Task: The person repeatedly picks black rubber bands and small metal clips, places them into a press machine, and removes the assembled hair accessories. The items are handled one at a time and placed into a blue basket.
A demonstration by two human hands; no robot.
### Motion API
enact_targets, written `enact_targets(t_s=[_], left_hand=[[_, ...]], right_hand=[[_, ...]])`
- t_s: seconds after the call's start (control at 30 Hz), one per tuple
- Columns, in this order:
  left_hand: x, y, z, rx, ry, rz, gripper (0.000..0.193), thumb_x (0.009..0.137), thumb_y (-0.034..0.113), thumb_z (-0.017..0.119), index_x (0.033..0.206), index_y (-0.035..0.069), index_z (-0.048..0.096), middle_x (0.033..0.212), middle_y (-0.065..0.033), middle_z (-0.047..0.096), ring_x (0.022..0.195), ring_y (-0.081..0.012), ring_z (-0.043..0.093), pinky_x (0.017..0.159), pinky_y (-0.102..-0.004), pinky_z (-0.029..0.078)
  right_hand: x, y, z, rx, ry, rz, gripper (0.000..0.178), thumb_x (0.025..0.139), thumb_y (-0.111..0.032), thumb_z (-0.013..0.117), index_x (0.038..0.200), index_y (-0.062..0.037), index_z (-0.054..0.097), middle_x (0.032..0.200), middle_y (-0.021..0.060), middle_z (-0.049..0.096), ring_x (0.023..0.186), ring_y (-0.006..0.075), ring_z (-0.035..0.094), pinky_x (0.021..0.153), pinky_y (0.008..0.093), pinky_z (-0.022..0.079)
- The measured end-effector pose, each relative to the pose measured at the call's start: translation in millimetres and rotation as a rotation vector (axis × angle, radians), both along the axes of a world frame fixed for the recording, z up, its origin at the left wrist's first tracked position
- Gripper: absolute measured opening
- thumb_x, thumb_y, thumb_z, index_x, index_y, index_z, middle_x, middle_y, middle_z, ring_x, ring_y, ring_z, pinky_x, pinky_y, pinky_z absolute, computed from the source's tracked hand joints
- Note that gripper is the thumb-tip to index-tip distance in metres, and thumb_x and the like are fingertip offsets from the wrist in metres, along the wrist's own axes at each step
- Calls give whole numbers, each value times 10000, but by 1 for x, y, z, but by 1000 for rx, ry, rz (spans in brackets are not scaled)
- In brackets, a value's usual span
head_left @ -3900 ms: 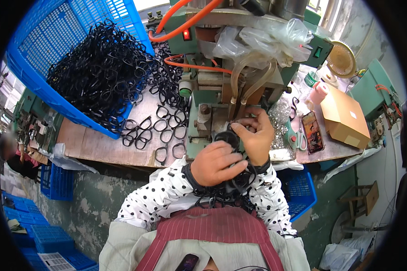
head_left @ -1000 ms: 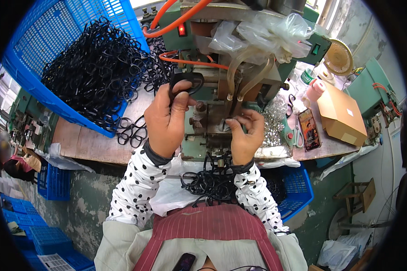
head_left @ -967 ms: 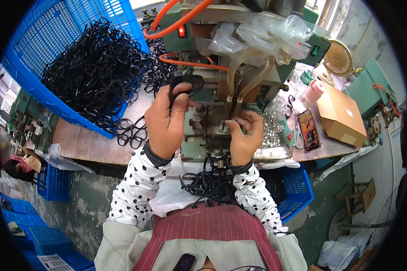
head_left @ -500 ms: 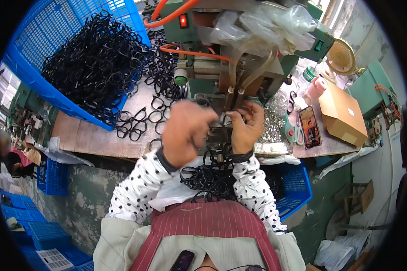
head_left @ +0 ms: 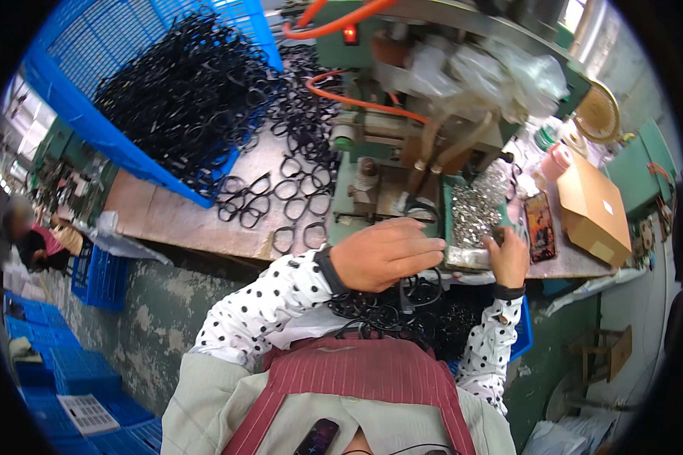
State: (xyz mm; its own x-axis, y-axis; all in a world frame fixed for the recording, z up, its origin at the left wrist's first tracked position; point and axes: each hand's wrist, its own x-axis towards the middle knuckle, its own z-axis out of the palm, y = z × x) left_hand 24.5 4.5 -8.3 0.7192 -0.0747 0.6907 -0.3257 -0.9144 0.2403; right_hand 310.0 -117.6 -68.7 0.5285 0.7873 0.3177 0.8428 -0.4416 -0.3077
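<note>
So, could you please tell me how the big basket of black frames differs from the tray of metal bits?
The basket is blue, while the tray has green edges. The basket is far larger than the tray. The basket holds tangled black frames; the tray holds small, shiny metal bits. The right hand is at the tray, with neither hand at the basket. Both are open-topped and well filled.

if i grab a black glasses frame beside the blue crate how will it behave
Probably light: the black glasses frames are thin, open rims. Likely fairly stiff, as they hold their shape. Overlapping ones may snag.
</note>
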Motion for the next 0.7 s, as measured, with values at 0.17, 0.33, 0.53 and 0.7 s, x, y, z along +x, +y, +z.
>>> enact_targets(t_s=[0.17,0.33,0.53,0.7], left_hand=[[4,-5,-6,1,-85,33,464,803,27,575,1266,26,551,1303,-148,567,1103,-311,594,992,-490,458],[-6,-20,5,127,-28,305,496,768,70,608,1261,113,565,1317,-83,564,1179,-259,545,1074,-499,334],[-81,13,-66,-3,-141,988,374,675,-56,616,1002,103,701,1074,-81,625,938,-280,564,788,-395,430],[-146,45,-120,60,354,1150,278,736,73,620,955,209,724,1179,-48,602,1047,-276,528,867,-415,373]], right_hand=[[10,23,-43,280,154,69,151,809,-164,711,883,-41,665,821,124,664,737,313,633,668,404,497],[1,24,-43,517,362,-50,125,846,-133,697,935,-50,725,821,129,702,742,214,667,691,313,502],[-15,27,-39,700,409,-72,116,838,-125,711,906,-31,718,820,121,704,729,219,680,675,331,522],[-19,27,-37,624,180,-120,106,880,-79,615,976,-49,650,846,161,684,760,323,668,658,396,512]])
